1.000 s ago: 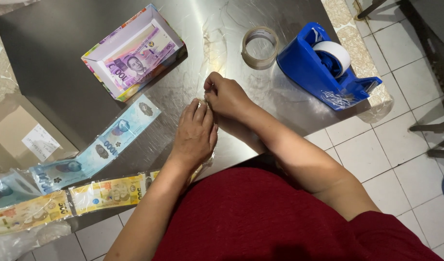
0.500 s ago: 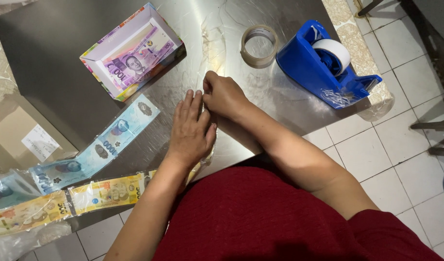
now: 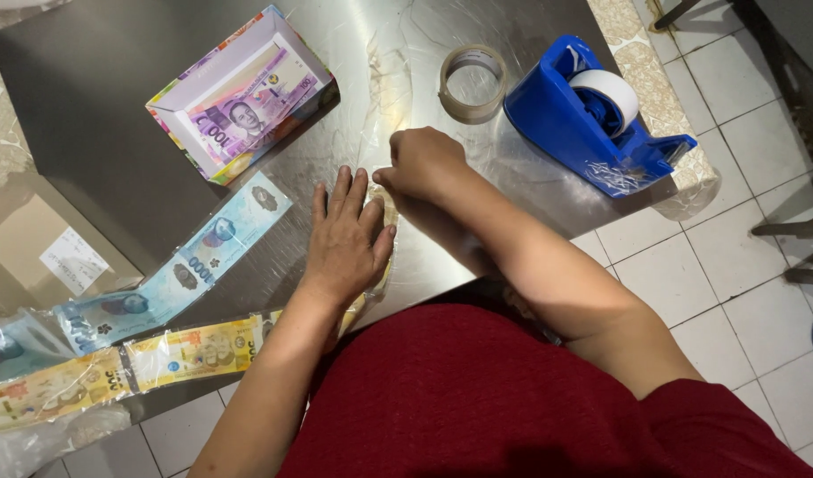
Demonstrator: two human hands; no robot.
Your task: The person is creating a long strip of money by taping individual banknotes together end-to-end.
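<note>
A: Head view: the left hand (image 3: 346, 237) lies flat, fingers spread, pressing a yellowish wrapped strip (image 3: 378, 265) on the steel table (image 3: 114, 133). Most of that strip is hidden under the palm.

B: And the right hand (image 3: 421, 162)?

A: Curled into a loose fist just beside it; can't tell what it's pinching, maybe clear film. Blue tape dispenser (image 3: 592, 119) and a tape roll (image 3: 472, 82) sit behind; the banknote strip (image 3: 172, 279) runs off-frame left.
</note>
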